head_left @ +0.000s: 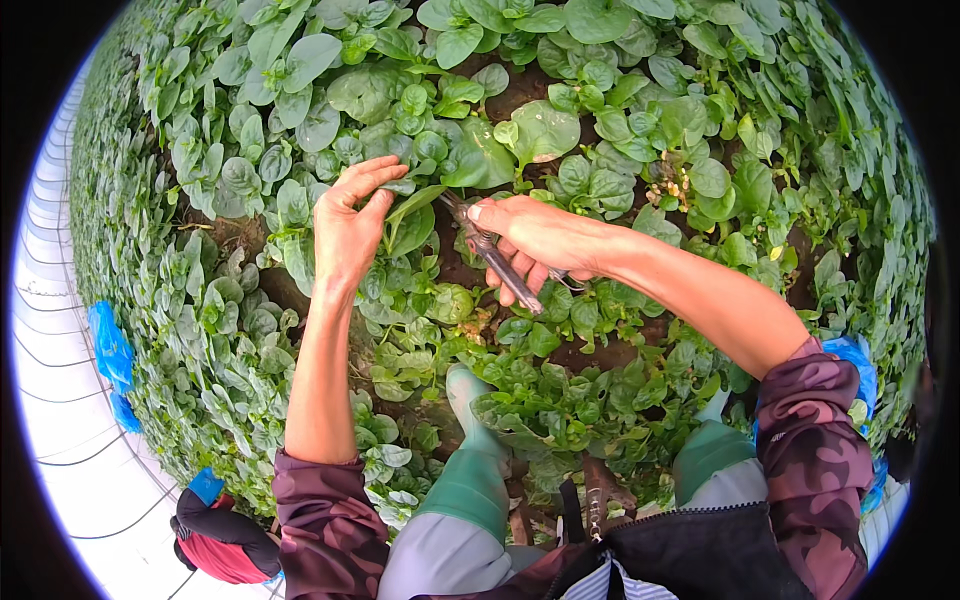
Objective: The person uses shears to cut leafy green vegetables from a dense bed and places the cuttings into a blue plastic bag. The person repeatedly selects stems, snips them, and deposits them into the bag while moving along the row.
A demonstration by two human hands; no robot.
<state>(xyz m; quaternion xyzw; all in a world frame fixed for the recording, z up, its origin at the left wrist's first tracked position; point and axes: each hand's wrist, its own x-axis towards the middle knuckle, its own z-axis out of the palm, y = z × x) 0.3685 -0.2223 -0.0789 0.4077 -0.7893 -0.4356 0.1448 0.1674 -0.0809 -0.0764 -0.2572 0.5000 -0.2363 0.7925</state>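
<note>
Just above the middle of the leafy bed [230,330], a long green leaf [412,203] slants up toward the right, its left end pinched in the left hand [350,225]. Beside it the right hand [540,240] is clamped on scissors [495,262], their long axis running down-right, tips at the leaf. Plants crowd all sides; bare soil [520,90] shows between them. Green boots [470,470] stand below.

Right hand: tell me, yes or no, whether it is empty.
No: the right hand grips a dark metal cutting tool, its tip pointing toward the leaf stalk pinched by the left hand.
</note>
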